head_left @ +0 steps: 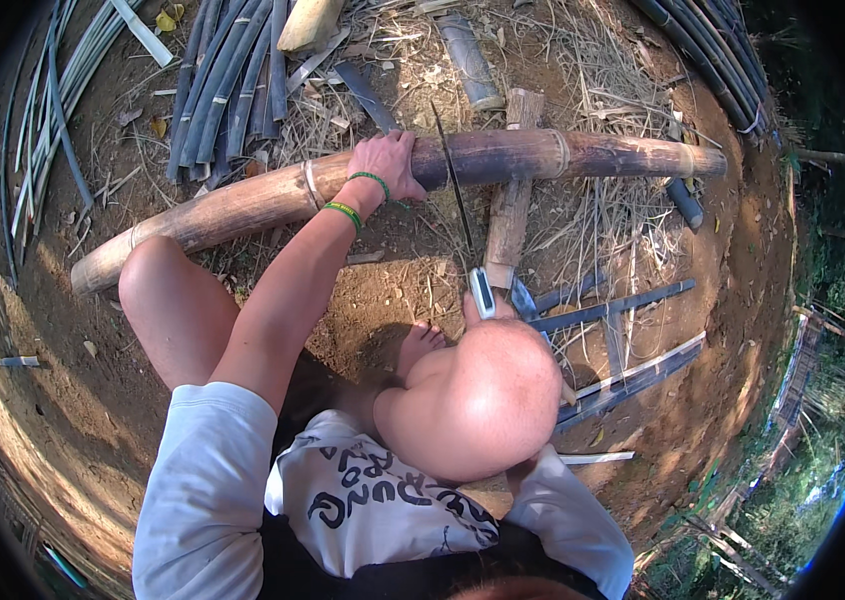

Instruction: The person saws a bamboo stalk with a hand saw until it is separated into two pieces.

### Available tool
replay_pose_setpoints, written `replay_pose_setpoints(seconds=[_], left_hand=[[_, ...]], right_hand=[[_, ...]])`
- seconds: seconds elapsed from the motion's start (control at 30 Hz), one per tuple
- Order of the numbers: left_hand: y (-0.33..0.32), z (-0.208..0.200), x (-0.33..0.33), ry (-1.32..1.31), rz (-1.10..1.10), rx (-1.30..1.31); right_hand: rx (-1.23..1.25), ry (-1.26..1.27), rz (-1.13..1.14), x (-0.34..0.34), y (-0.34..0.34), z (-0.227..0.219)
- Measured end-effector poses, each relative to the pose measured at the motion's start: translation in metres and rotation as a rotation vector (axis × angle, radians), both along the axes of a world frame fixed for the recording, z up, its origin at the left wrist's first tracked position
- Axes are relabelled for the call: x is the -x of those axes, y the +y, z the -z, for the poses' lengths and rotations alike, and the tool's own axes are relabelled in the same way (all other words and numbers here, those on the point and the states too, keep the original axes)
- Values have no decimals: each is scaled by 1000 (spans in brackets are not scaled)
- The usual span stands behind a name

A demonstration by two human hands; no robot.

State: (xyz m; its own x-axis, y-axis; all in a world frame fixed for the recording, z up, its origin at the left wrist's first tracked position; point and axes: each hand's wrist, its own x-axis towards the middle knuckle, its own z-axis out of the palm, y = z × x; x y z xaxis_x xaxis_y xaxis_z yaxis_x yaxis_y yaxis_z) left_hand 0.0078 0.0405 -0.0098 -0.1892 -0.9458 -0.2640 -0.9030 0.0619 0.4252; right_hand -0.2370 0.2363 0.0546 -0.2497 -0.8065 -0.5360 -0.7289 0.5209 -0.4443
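A thick brown bamboo pole (243, 205) with pale rings lies across the ground in front of me. My left hand (388, 165) is wrapped over its top near the middle, with green bands on the wrist. Just right of that hand, the thin dark blade of a hand saw (456, 190) crosses the pole; how deep it sits in the bamboo I cannot tell. The saw's light handle with a dark inset is in my right hand (477, 308), mostly hidden behind my raised knee. A wooden log (509, 225) runs under the pole beside the blade.
Split dark bamboo strips (228, 80) lie in a bundle at the far left, near pale thin strips (63, 90). More dark poles (708, 60) are stacked far right. Cut pieces (633, 375) lie right of my knee. Straw and shavings (593, 90) litter the dirt beyond the pole.
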Motion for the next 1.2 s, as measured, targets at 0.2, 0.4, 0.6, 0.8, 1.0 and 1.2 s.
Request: replay_pose_setpoints(seconds=[0.2, 0.4, 0.6, 0.8, 1.0, 1.2], left_hand=[[4, -1, 2, 2, -7, 1], [-9, -4, -1, 3, 25, -72], [18, 11, 7, 14, -25, 121], [43, 22, 32, 14, -67, 377], [60, 21, 43, -39, -74, 411], [67, 33, 49, -7, -147, 516]], right_hand=[[-18, 18, -42, -7, -11, -15], [245, -75, -84, -43, -109, 48], [-20, -110, 27, 9, -6, 10], [197, -3, -120, -36, -96, 29], [58, -472, 159, 34, 20, 30], [100, -31, -35, 19, 8, -9]])
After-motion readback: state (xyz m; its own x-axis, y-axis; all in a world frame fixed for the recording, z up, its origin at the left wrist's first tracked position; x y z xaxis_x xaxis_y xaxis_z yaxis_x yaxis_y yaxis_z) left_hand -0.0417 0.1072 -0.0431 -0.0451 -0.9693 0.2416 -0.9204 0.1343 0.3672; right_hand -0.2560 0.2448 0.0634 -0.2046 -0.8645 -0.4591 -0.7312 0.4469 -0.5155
